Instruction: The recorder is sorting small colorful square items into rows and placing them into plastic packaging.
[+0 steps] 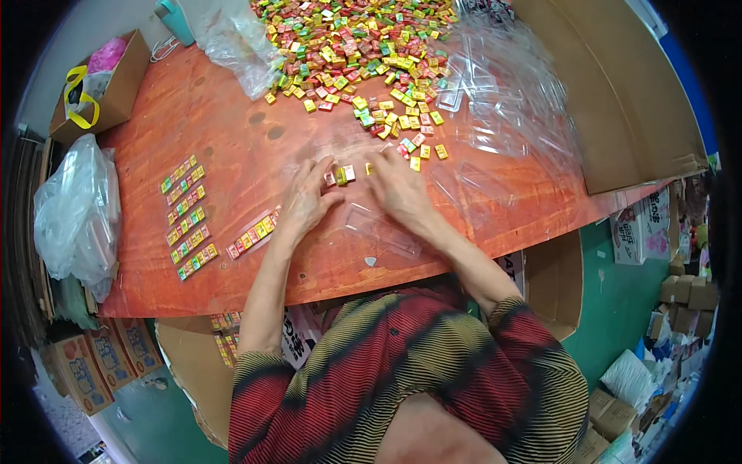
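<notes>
On the red table, a short row of small coloured boxes (342,176) lies between my hands. My left hand (306,195) rests at the row's left end, fingertips against a red and white box, thumb held apart. My right hand (399,193) is slightly blurred, its fingertips at a small yellow box (369,168) just right of the row. Beside my left forearm lies a clear plastic tray with a line of boxes (255,234). An unfilled clear tray (380,231) lies below my hands. Farther left, several filled rows (188,224) are stacked in a column.
A big heap of small boxes (355,54) covers the table's far side. Clear trays (502,108) pile up at right, by a large cardboard box (618,93). Plastic bags (77,209) and an open carton (116,85) are at left. Another carton (193,363) stands below the table edge.
</notes>
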